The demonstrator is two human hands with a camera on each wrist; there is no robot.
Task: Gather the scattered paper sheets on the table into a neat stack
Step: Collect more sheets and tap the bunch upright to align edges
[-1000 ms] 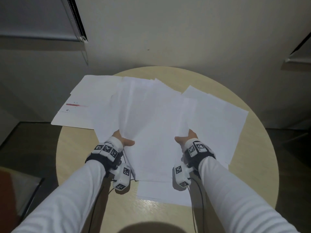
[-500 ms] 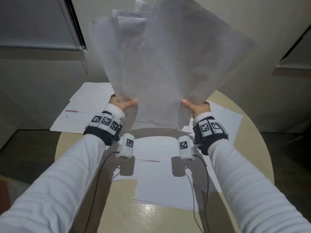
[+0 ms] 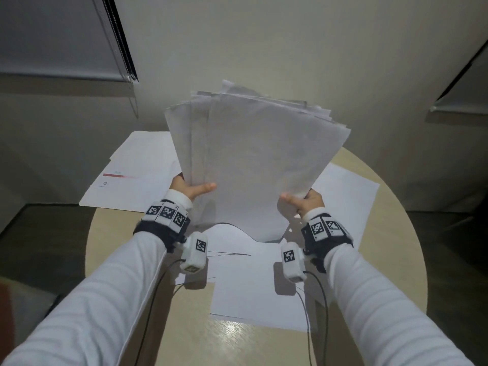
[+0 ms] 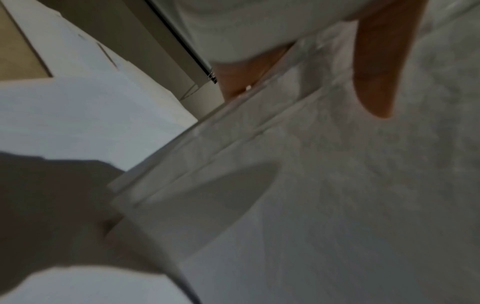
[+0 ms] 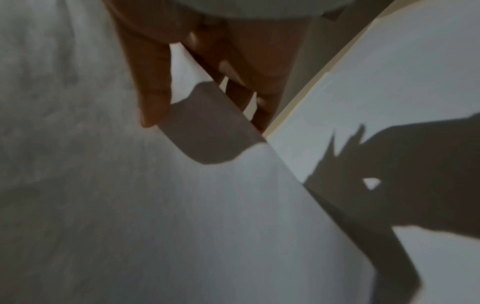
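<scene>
A sheaf of white paper sheets (image 3: 253, 165) stands upright above the round table (image 3: 237, 342), its edges fanned and uneven at the top. My left hand (image 3: 191, 188) grips its lower left side, thumb (image 4: 376, 67) on the near face, fingers behind. My right hand (image 3: 301, 200) grips the lower right side the same way, thumb (image 5: 149, 82) in front. The sheaf's bottom edge hangs just above loose sheets (image 3: 258, 283) lying flat on the table. The wrist views show the sheaf (image 4: 324, 195) (image 5: 130, 195) close up.
More sheets lie at the table's back left, one with a red bar (image 3: 132, 178), overhanging the edge, and one at the right (image 3: 348, 199). A wall and window blind (image 3: 66, 35) stand behind. Cables (image 3: 150, 307) trail from the wrist cameras.
Both hands lifted the gathered sheets off the table and stood them upright. Since half a second ago the sheaf has come lower and its sheets have drawn closer together.
</scene>
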